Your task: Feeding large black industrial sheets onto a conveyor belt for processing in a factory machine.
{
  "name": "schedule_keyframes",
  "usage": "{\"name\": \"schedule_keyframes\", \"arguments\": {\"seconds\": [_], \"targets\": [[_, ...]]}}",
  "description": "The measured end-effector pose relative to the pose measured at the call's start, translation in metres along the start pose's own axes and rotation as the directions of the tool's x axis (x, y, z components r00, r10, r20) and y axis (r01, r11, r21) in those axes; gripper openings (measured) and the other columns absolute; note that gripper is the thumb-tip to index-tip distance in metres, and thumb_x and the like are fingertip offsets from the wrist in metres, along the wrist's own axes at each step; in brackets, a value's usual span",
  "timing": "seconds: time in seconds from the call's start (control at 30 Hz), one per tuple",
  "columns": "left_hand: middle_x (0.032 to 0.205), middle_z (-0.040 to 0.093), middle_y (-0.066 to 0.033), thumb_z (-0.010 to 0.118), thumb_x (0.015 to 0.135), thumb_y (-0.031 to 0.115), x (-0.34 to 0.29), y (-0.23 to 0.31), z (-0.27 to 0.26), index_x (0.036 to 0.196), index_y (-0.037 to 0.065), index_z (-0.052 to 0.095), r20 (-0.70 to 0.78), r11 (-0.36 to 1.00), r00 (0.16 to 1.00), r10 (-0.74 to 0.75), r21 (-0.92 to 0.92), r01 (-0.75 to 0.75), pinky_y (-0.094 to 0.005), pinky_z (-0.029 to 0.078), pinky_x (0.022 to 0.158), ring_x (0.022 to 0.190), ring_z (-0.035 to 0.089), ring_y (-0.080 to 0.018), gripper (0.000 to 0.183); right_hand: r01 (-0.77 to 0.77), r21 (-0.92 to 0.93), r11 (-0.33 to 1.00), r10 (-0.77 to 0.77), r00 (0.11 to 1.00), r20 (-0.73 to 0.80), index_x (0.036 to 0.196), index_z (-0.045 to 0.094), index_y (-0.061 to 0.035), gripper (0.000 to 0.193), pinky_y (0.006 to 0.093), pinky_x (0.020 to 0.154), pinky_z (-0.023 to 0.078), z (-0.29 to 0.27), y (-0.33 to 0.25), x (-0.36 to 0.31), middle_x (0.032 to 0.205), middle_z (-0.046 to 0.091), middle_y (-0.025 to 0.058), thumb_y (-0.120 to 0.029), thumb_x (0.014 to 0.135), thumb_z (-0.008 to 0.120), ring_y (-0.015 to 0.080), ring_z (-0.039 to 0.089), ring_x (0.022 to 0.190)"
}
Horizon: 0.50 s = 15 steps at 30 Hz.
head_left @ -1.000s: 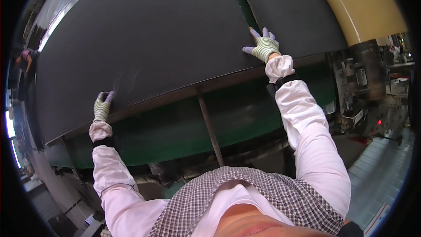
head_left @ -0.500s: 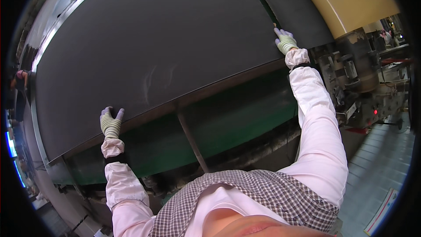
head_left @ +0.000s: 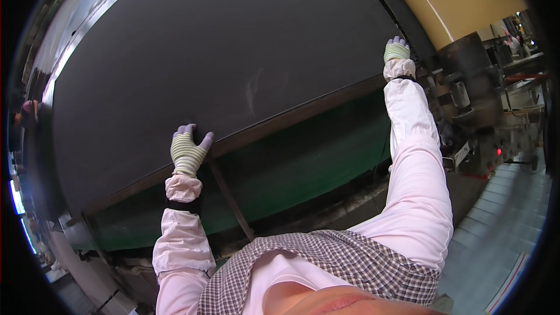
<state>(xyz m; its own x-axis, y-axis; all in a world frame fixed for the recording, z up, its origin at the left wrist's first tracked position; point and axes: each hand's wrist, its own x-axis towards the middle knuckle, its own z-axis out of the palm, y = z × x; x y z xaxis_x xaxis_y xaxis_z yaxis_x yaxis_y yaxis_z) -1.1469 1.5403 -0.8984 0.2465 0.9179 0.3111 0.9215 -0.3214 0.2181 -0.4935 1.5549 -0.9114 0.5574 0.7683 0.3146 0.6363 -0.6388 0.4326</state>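
A broad black sheet (head_left: 216,52) with faint pale scuffs lies flat before me, its near edge running along a dark frame bar. My left hand (head_left: 189,149), in a striped glove with grey fingertips, rests on the near edge with thumb and fingers apart. Toward the right end, my right hand (head_left: 397,50), gloved alike, lies on the sheet with its fingers stretched out. Just beyond it a narrow dark seam (head_left: 380,3) parts this sheet from a black strip (head_left: 402,0) beside a large tan roller (head_left: 449,0).
Below the near edge hangs a green belt-like surface (head_left: 297,172) crossed by a metal strut (head_left: 231,198). Machine parts with a red light (head_left: 499,151) stand at the right, above a tiled floor (head_left: 496,198). Another person (head_left: 28,115) shows partly at the far left.
The black sheet with its scuffs has shifted right, and the green gap beside the strip has narrowed to a seam. Both my hands have moved right with it.
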Motion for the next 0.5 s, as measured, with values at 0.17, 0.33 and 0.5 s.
{"name": "schedule_keyframes", "arguments": {"seconds": [0.17, 0.33, 0.5], "targets": [[0.108, 0.061, -0.0149, 0.069, 0.073, 0.048, 0.028, 0.046, 0.021, 0.106, 0.002, 0.062, 0.081, 0.999, 0.996, 0.034, -0.015, -0.033, -0.0428, 0.048, 0.087, 0.100, 0.057, -0.0339, 0.057, 0.116, 0.193, 0.974, -0.076, 0.976, -0.203, 0.118, 0.056, -0.0115, 0.037, 0.0427, 0.091, 0.043, -0.032, -0.024, -0.026, 0.118, 0.053, 0.0119, -0.014, 0.080, 0.055, 0.0288, 0.052, 0.110], [0.112, 0.059, -0.0160, 0.064, 0.076, 0.054, 0.065, 0.098, 0.040, 0.110, 0.002, 0.062, 0.171, 0.996, 0.982, 0.086, -0.025, -0.083, -0.0431, 0.048, 0.089, 0.104, 0.057, -0.0343, 0.062, 0.380, 0.294, 0.877, -0.143, 0.791, -0.595, 0.120, 0.055, -0.0141, 0.044, 0.0442, 0.091, 0.042, -0.072, -0.060, -0.057, 0.114, 0.054, 0.0118, -0.012, 0.076, 0.058, 0.0291, 0.052, 0.108], [0.124, 0.056, -0.0184, 0.060, 0.080, 0.053, 0.078, 0.138, 0.058, 0.115, 0.002, 0.061, 0.154, 0.992, 0.981, 0.118, -0.067, -0.109, -0.0437, 0.045, 0.095, 0.115, 0.053, -0.0357, 0.062, 0.582, 0.506, 0.637, -0.059, 0.691, -0.720, 0.123, 0.055, -0.0149, 0.050, 0.0460, 0.095, 0.041, -0.126, -0.117, -0.104, 0.114, 0.058, 0.0128, -0.007, 0.074, 0.055, 0.0309, 0.055, 0.109]]}}
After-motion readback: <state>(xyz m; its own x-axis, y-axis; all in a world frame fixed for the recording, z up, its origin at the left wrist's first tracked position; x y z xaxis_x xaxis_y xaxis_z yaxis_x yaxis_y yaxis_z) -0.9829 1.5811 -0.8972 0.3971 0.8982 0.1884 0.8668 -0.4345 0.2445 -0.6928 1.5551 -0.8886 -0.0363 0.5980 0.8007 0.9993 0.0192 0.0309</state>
